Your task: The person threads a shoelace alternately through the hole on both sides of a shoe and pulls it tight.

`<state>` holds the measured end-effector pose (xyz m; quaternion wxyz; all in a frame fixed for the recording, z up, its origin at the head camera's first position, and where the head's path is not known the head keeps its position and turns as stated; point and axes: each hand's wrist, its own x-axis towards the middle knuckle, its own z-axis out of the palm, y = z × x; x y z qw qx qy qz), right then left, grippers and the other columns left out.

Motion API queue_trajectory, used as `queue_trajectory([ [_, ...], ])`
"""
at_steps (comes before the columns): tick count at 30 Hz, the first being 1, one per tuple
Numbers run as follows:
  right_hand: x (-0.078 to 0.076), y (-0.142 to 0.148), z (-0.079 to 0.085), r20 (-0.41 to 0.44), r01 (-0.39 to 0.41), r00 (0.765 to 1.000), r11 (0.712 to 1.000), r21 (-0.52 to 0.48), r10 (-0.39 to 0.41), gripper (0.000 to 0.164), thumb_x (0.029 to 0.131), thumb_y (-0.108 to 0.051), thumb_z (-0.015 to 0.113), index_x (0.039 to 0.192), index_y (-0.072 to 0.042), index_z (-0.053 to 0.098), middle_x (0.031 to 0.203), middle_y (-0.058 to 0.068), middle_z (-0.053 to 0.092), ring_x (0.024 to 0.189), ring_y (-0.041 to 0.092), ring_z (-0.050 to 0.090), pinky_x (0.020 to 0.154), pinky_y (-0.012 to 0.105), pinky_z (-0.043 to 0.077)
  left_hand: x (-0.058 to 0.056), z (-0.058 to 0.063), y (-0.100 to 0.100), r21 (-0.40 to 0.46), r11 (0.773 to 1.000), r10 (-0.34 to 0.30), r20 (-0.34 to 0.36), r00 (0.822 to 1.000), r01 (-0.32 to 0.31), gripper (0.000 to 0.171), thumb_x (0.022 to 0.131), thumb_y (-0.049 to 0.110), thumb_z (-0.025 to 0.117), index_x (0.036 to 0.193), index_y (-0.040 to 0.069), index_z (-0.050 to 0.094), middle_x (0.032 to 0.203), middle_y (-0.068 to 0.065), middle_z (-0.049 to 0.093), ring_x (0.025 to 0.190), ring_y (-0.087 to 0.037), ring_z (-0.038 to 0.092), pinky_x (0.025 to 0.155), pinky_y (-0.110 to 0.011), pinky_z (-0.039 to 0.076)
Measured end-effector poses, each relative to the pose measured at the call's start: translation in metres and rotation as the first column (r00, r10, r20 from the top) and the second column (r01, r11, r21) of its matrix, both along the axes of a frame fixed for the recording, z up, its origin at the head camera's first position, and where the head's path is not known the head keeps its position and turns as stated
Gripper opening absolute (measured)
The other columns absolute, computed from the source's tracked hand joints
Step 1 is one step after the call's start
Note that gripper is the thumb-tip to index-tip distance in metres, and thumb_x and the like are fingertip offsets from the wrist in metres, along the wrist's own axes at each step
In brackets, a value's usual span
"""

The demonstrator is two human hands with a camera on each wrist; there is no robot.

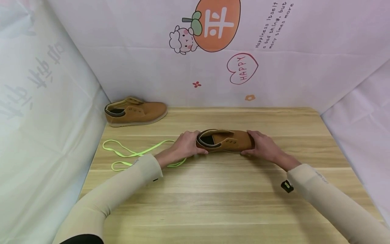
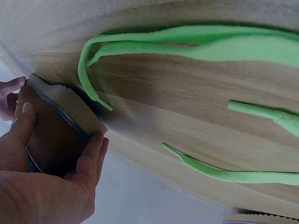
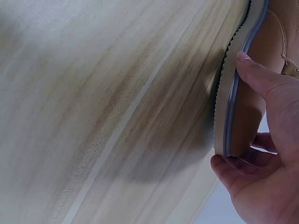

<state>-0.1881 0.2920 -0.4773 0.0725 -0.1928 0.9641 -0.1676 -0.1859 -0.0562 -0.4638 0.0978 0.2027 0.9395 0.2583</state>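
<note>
A brown leather shoe [image 1: 223, 141] sits on the wooden table, heel to the left and toe to the right, its row of small eyelets facing up. At the heel end my left hand [image 1: 186, 144] grips it, thumb on the near side; the left wrist view has these fingers [image 2: 86, 163] at the sole edge. Around the toe my right hand [image 1: 263, 146] holds the other end, with its thumb [image 3: 259, 74] along the side of the pale ridged sole [image 3: 224, 102]. Neon green shoelaces [image 1: 122, 154] lie loosely on the table, partly behind my left forearm.
A second brown shoe [image 1: 137, 112] stands at the table's back left corner, toe to the right. White printed cloth [image 1: 213, 74] rises behind the wooden table [image 1: 213, 203] and along both sides. A small black item [image 1: 287, 186] shows by my right cuff.
</note>
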Motion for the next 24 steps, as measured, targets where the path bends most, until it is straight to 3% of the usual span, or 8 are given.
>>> queue_trajectory([
  [17,0.008,0.0,0.013,-0.005,-0.005,1.0,1.0,0.014,0.005,0.095,0.086,-0.04,0.09,0.15,0.013,0.045,0.146,0.038,0.052,0.127,0.055,0.058,0.102,0.065,0.05,0.001,0.005,-0.003,-0.02,1.0,-0.024,0.012,1.0,0.025,0.074,0.082,0.045,0.092,0.135,0.002,0.065,0.11,-0.011,0.076,0.097,-0.026,0.074,0.087,-0.041,0.06],
  [22,0.015,-0.004,0.025,-0.032,0.062,0.998,0.995,0.083,-0.059,0.095,0.086,-0.052,0.086,0.15,0.008,0.049,0.146,0.035,0.055,0.12,0.052,0.063,0.087,0.062,0.057,-0.003,0.013,-0.005,-0.012,0.998,-0.065,-0.004,0.998,0.065,0.08,0.082,0.047,0.092,0.141,0.001,0.063,0.117,-0.012,0.076,0.103,-0.025,0.072,0.094,-0.042,0.058],
  [24,0.02,-0.007,0.03,-0.062,0.097,0.994,0.99,0.107,-0.09,0.092,0.087,-0.057,0.083,0.148,0.006,0.054,0.143,0.034,0.058,0.114,0.051,0.066,0.08,0.06,0.059,-0.004,0.02,-0.005,-0.001,0.997,-0.078,-0.018,0.997,0.078,0.082,0.083,0.047,0.091,0.145,0.002,0.061,0.122,-0.013,0.075,0.098,-0.022,0.071,0.098,-0.043,0.057],
])
